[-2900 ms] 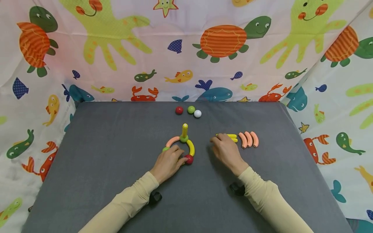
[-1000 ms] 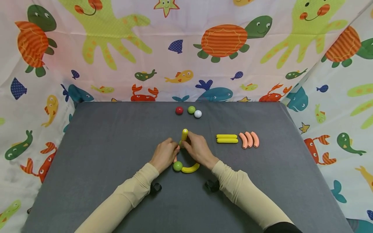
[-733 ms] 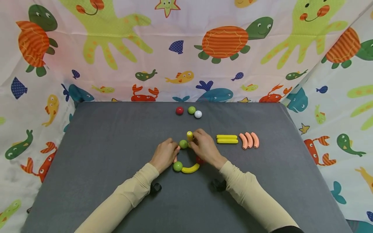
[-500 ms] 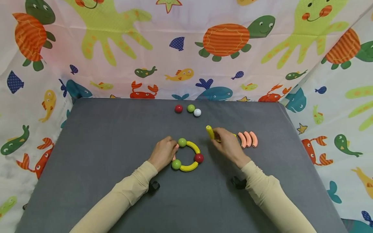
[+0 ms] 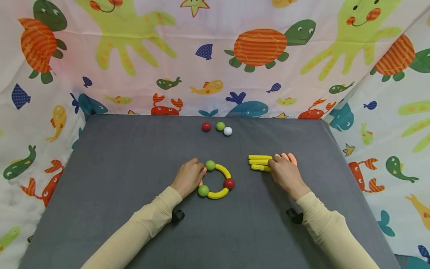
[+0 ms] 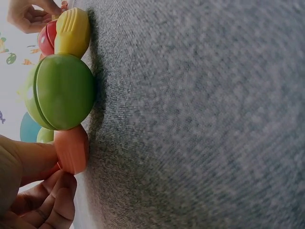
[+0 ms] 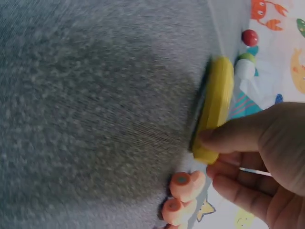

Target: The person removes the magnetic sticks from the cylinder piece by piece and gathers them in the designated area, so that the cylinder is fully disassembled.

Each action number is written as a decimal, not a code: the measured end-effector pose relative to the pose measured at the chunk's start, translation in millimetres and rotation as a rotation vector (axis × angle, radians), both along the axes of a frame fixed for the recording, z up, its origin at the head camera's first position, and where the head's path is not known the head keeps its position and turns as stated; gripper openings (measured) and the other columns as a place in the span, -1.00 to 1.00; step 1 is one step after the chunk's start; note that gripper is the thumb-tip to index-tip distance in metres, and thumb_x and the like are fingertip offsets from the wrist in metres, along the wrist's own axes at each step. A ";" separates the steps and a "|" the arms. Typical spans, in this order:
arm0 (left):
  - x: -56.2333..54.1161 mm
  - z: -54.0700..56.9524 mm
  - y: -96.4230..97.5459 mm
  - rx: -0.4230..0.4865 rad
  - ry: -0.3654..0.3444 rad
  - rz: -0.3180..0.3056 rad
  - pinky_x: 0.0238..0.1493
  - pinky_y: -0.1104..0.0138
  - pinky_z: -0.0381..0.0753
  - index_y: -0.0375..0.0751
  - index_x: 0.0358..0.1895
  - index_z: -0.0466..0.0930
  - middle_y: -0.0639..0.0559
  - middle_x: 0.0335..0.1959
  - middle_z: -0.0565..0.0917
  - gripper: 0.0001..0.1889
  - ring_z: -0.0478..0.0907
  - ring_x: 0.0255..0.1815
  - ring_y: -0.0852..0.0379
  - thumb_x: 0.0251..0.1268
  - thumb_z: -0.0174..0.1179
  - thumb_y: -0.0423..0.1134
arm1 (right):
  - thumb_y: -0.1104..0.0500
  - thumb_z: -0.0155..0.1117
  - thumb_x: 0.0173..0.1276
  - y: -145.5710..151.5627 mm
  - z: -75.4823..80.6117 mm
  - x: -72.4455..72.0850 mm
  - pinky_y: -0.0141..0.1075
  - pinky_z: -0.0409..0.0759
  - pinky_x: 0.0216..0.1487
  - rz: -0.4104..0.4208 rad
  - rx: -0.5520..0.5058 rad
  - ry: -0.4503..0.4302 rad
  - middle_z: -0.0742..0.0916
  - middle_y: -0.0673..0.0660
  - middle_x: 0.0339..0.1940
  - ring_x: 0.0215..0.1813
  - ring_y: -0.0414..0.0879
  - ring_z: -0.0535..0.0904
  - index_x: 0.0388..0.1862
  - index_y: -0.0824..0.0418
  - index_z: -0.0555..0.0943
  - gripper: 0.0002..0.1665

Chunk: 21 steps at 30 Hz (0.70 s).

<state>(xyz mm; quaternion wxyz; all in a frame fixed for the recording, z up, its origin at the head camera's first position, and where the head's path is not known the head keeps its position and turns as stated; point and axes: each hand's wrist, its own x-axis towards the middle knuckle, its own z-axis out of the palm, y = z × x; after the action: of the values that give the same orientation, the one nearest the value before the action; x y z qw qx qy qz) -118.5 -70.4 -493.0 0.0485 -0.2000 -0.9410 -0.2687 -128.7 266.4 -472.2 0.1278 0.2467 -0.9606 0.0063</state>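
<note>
My left hand [image 5: 188,176] pinches a curved pink toy piece [image 6: 71,150] between thumb and fingers, at the left side of a ring on the table. The ring also has two green balls [image 5: 203,191], a red ball [image 5: 229,184] and two curved yellow pieces [image 5: 218,194]. To the right, my right hand [image 5: 287,177] pinches one end of a straight yellow stick [image 7: 217,102], low over the cloth. That stick lies at a slight angle beside two other yellow sticks [image 5: 260,157] in the head view. Curved pink pieces [image 5: 293,159] are partly hidden behind the right hand.
At the far edge of the grey table [image 5: 134,149] sit a loose red ball [image 5: 206,126], a green ball [image 5: 220,126] and a white ball [image 5: 227,131]. A curtain [image 5: 134,97] printed with sea animals hangs behind and at the sides.
The upright yellow stick was taken off the ring's top green ball by my right hand, carried right and laid down beside the other two. My left hand has shifted slightly left, with the ring turned.
</note>
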 end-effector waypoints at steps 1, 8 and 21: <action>0.3 -0.7 0.5 -0.006 0.010 0.002 -0.34 0.20 0.62 -0.23 -0.36 0.71 -0.03 -0.48 0.55 -0.91 0.52 -0.48 0.09 0.28 0.29 -0.30 | 0.45 0.29 0.15 -0.5 -1.7 0.5 -0.24 0.21 -0.34 -0.010 0.002 0.002 0.53 0.14 -0.61 -0.53 -0.07 0.26 -0.57 0.22 0.58 -0.80; 1.5 -1.3 0.8 -0.019 0.023 0.006 -0.36 0.19 0.63 -0.22 -0.37 0.71 -0.02 -0.49 0.54 -0.92 0.54 -0.48 0.06 0.25 0.32 -0.29 | 0.46 0.28 0.20 -5.0 -9.1 -1.2 -0.23 0.39 -0.53 -0.046 -0.024 0.007 0.55 0.20 -0.56 -0.54 0.01 0.43 -0.47 0.27 0.61 -0.87; 3.0 -1.0 -0.2 -0.018 0.010 0.023 -0.37 0.16 0.62 -0.23 -0.32 0.71 -0.04 -0.46 0.58 -0.92 0.56 -0.45 0.05 0.23 0.34 -0.28 | 0.19 0.41 0.22 -64.9 11.1 19.7 -0.20 0.60 -0.32 0.031 -0.297 -0.271 0.70 0.15 -0.30 -0.33 -0.05 0.63 -0.09 0.28 0.66 -0.71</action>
<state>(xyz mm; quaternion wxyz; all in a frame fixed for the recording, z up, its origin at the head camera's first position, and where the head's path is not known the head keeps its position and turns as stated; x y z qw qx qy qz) -115.5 -70.6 -494.0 0.0544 -0.1908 -0.9453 -0.2588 -109.0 201.5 -461.0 0.0322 0.2369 -0.9536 0.1832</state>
